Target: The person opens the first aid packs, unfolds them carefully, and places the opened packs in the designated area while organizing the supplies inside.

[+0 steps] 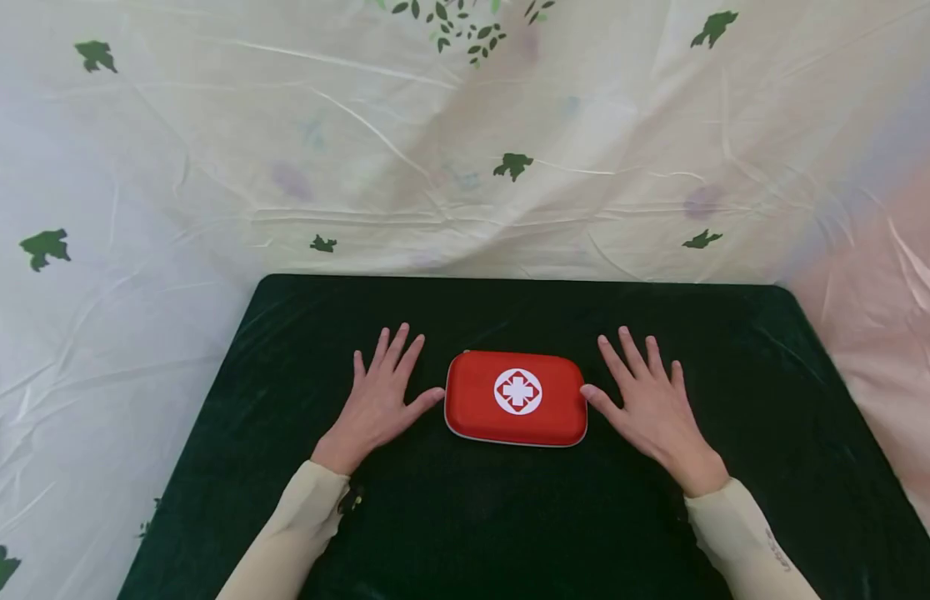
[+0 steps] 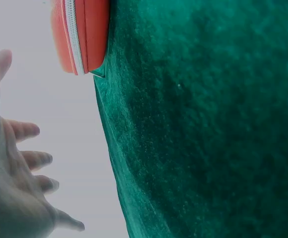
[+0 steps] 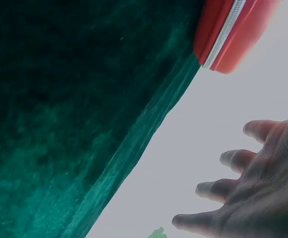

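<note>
Left hand and right hand of one person, backs up, fingers straight and fanned well apart, thumbs stretched inward, both bare and free of any hold. Directly between them, a red zip case, lying flat near the middle of the tabletop. In the head view, thumb tips right at the two short ends of the case; in the wrist views, a pale gap between each thumb and the case, with both hands raised off the tabletop.

On the lid, a round white emblem (a white cross at its centre, inside a red design). Along the side, a pale zipper, drawn closed where visible. In both wrist views, only one end of the case, the rest cut off by the frame.

Over the tabletop, dark green, velvety cloth with rounded far corners. At the wrists, cream sleeves, with small dark lettering on the right one and a dark, unclear patch beside the left cuff. Behind and to both sides, a pale, creased sheet, printed with green bird shapes and a leafy sprig at the top.
</note>
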Demonstrator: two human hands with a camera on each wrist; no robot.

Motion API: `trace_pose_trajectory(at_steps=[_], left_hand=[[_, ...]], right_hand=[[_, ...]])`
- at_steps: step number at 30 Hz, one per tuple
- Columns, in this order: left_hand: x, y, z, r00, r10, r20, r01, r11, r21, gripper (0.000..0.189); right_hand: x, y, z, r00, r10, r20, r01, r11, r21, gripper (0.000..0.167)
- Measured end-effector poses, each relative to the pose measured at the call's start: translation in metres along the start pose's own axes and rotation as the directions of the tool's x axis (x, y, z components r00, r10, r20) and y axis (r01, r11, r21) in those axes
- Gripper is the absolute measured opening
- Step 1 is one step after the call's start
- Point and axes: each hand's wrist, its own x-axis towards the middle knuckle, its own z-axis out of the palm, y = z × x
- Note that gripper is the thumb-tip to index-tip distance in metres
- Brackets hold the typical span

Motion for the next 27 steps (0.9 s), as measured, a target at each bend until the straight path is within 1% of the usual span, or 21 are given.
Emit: trace_pose_trajectory(at_steps=[5,9,16,20,23,27], left_hand=[[0.005,-0.003,0.000,0.999,0.046,-0.009,-0.046,0.997,-0.067,0.093],[0.009,-0.005,0.001,0.996,0.092,-0.006,-0.093,0.990,-0.105,0.089],[0.021,-0.008,0.004,0.984,0.175,0.032,-0.167,0.971,-0.172,0.088],[0.029,-0.008,0.004,0.978,0.192,0.076,-0.175,0.966,-0.188,0.089],[0.035,-0.009,0.004,0.974,0.200,0.109,-0.173,0.961,-0.217,0.088],[0.041,-0.009,0.003,0.968,0.217,0.126,-0.174,0.944,-0.281,0.086]], right_hand=[[0.002,-0.006,0.003,1.000,-0.021,0.000,0.021,1.000,0.016,0.088],[0.003,-0.011,0.006,0.999,-0.047,0.000,0.047,0.999,0.010,0.087],[0.006,-0.018,0.013,0.997,-0.081,0.016,0.081,0.997,-0.004,0.088],[0.008,-0.023,0.018,0.995,-0.096,0.024,0.096,0.995,-0.015,0.088],[0.009,-0.026,0.021,0.994,-0.108,0.032,0.109,0.994,-0.023,0.089],[0.010,-0.031,0.024,0.992,-0.112,0.054,0.114,0.993,-0.034,0.090]])
